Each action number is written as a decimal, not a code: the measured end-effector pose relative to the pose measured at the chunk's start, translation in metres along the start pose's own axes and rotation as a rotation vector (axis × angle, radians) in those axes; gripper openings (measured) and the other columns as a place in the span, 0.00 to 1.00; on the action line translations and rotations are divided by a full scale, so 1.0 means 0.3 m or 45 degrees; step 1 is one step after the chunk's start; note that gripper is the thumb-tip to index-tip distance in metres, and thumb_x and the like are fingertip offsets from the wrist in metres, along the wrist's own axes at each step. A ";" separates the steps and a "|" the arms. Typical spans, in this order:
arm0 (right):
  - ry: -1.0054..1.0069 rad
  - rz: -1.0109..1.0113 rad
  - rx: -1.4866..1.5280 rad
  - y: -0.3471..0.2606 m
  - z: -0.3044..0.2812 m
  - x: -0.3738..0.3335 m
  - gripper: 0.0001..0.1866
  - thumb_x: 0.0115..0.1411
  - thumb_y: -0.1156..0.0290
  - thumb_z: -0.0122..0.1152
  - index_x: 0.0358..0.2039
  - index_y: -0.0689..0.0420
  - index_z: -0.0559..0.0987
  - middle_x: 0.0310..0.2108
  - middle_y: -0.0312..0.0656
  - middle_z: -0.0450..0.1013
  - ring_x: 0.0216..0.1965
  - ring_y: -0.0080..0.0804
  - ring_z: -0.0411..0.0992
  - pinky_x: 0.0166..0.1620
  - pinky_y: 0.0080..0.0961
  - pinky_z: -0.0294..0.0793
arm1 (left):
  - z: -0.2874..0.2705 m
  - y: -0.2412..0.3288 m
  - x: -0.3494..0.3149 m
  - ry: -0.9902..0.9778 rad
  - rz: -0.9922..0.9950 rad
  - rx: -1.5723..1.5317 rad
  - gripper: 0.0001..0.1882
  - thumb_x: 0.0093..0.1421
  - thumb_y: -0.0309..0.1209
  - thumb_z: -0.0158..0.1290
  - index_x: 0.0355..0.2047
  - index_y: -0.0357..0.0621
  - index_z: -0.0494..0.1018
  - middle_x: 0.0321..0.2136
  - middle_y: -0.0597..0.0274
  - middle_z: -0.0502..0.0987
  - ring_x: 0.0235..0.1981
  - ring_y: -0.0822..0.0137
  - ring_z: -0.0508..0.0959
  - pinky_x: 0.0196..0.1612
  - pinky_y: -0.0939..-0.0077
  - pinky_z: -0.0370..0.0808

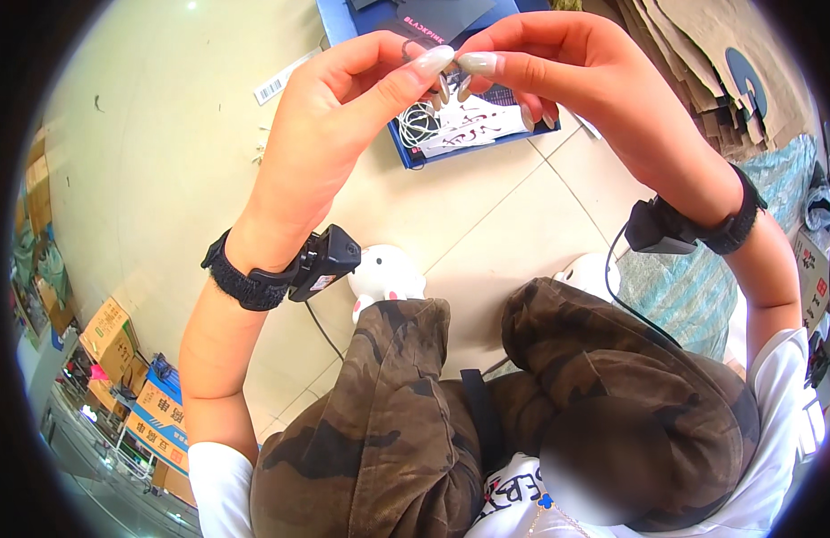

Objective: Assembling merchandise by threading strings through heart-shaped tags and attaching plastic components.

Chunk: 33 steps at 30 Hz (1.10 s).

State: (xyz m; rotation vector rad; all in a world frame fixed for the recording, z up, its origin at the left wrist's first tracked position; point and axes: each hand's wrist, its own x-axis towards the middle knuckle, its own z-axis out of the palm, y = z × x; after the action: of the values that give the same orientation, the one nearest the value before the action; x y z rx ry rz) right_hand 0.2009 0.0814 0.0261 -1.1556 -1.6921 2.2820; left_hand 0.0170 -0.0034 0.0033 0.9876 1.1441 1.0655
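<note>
While both hands meet fingertip to fingertip, left hand (343,117) and right hand (558,72) each pinch a small thin metal ring (408,49); long glossy nails.

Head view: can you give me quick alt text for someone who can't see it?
Seen from above, the left hand and right hand meet fingertip to fingertip, pinching a small item too tiny to identify. Below them a blue tray with coiled white cable and paper sits on the pale tiled floor. The seated person wears camouflage trousers and black wrist straps.
</note>
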 end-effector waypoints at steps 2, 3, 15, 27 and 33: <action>-0.005 -0.024 0.000 -0.018 0.006 -0.005 0.13 0.55 0.67 0.55 0.36 0.65 0.74 0.26 0.35 0.72 0.22 0.14 0.64 0.25 0.09 0.66 | -0.003 -0.006 0.000 -0.005 0.008 0.043 0.08 0.56 0.30 0.49 0.32 0.37 0.71 0.26 0.68 0.73 0.30 0.79 0.71 0.37 0.85 0.66; -0.009 -0.051 -0.002 -0.023 0.009 -0.006 0.12 0.54 0.69 0.56 0.35 0.65 0.74 0.25 0.34 0.72 0.21 0.14 0.65 0.26 0.09 0.66 | -0.003 -0.007 0.000 -0.004 0.005 0.044 0.08 0.56 0.30 0.49 0.32 0.37 0.71 0.26 0.68 0.73 0.30 0.79 0.71 0.37 0.85 0.66; -0.032 -0.728 -0.903 -0.040 0.010 -0.020 0.06 0.48 0.75 0.54 0.26 0.65 0.74 0.16 0.43 0.69 0.17 0.31 0.68 0.20 0.23 0.65 | 0.010 -0.016 -0.003 -0.093 -0.037 0.088 0.09 0.56 0.30 0.49 0.32 0.37 0.70 0.26 0.67 0.73 0.29 0.79 0.70 0.35 0.85 0.67; -0.104 -0.799 -1.038 -0.054 0.010 -0.034 0.05 0.47 0.75 0.56 0.25 0.63 0.75 0.17 0.43 0.70 0.16 0.33 0.68 0.21 0.23 0.66 | 0.007 -0.021 -0.009 -0.104 -0.086 0.190 0.10 0.54 0.31 0.52 0.31 0.35 0.70 0.24 0.67 0.72 0.27 0.79 0.68 0.32 0.85 0.66; -0.051 -0.830 -1.022 -0.057 0.019 -0.037 0.04 0.45 0.76 0.56 0.24 0.62 0.75 0.17 0.42 0.70 0.17 0.31 0.69 0.21 0.22 0.67 | 0.001 -0.011 -0.021 -0.156 -0.023 0.192 0.10 0.55 0.31 0.51 0.30 0.35 0.70 0.25 0.67 0.72 0.28 0.79 0.68 0.33 0.85 0.66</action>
State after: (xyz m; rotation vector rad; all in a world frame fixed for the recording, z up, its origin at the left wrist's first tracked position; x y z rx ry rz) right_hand 0.1993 0.0783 0.0469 -0.4568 -2.5949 1.2653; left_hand 0.0172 -0.0103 0.0013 1.1432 1.1426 0.9014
